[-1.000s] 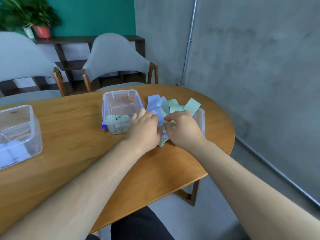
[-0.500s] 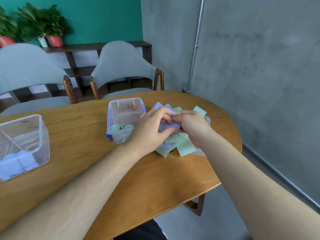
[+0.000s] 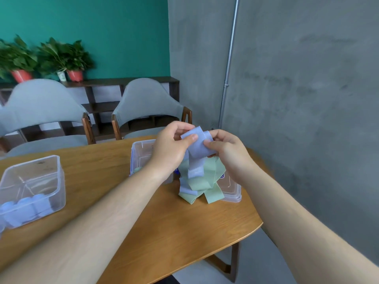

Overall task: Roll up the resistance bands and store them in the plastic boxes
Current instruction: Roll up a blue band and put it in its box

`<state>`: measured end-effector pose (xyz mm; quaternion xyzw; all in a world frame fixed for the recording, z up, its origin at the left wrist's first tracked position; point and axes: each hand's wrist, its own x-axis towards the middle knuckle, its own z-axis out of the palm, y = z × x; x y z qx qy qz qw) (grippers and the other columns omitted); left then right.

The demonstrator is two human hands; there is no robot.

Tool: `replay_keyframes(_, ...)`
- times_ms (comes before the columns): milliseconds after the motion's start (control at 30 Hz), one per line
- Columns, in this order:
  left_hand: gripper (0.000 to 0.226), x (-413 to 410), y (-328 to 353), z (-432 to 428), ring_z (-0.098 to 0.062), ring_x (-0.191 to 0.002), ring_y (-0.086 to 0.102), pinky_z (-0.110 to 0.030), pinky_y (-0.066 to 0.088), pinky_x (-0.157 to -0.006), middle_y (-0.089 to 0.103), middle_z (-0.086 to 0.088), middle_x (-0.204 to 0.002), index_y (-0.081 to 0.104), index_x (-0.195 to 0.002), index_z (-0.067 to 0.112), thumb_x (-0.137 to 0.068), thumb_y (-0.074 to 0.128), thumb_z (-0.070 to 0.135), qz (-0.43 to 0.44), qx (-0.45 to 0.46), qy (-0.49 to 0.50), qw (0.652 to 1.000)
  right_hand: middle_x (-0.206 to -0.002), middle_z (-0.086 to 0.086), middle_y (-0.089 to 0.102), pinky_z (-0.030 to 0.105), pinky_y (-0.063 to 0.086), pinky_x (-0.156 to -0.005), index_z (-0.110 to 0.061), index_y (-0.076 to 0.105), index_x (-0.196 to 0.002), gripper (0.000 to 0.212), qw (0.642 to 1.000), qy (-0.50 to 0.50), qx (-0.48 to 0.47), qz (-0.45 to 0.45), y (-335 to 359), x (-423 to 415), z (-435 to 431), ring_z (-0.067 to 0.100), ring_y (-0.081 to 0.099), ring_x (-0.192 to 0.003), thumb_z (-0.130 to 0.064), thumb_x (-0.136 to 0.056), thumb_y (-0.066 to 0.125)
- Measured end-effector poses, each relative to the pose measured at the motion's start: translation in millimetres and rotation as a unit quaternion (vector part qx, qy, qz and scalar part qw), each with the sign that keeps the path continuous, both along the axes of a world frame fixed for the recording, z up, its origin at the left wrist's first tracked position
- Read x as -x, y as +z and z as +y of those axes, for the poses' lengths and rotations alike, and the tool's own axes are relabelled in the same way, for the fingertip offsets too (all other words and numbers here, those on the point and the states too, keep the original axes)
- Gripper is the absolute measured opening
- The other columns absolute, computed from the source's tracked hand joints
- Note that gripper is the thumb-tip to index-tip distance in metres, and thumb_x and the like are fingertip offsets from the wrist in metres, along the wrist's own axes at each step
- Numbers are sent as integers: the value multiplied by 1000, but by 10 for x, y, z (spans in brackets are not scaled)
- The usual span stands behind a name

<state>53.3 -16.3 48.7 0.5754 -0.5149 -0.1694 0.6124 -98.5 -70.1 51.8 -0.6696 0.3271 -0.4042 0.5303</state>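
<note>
**Single head-worn wide-angle view, forward and down**

One camera only, worn on the person's head; no second view to share anything with. It looks forward and slightly down across the oval wooden counter (image 3: 168, 228), close enough that both bare forearms run in from the bottom corners and the hands (left (image 3: 171, 149), right (image 3: 226, 151)) sit near frame centre. Wide lens bends the edges. Facing: grey upholstered chairs (image 3: 146, 101) on the far side, teal wall (image 3: 86, 31) upper left, grey concrete wall (image 3: 303, 99) filling the right. Counter's near edge is cut off at the bottom.
</note>
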Motion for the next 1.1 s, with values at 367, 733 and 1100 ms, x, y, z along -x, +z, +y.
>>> replay_keyframes(367,13,-250,761,825,-4,-99,66,-19,49,-86,72,5,-106,76,-99,21,-95,65,15,10,125,12,992,-106,9,74,38,56,-86,-10,55,-116,26,995,35,60,-67,719,-422,558,25,71,-101,-21,-95,66)
replay_keyframes(733,36,-1304,700,1600,0,-94,67,-13,49,-77,73,10,-100,68,-93,27,-85,64,-7,8,85,155,984,-98,7,70,36,54,-80,-30,60,-116,36,988,144,50,9,604,-1666,1104,24,66,-91,-18,-83,66)
replay_keyframes(1100,30,-1832,397,1637,-4,-90,68,-13,48,-71,74,8,-97,68,-92,25,-87,65,-4,-2,47,180,983,-103,10,64,32,52,-70,-35,70,-86,25,980,62,150,113,320,-2353,1051,23,60,-88,-58,-82,60)
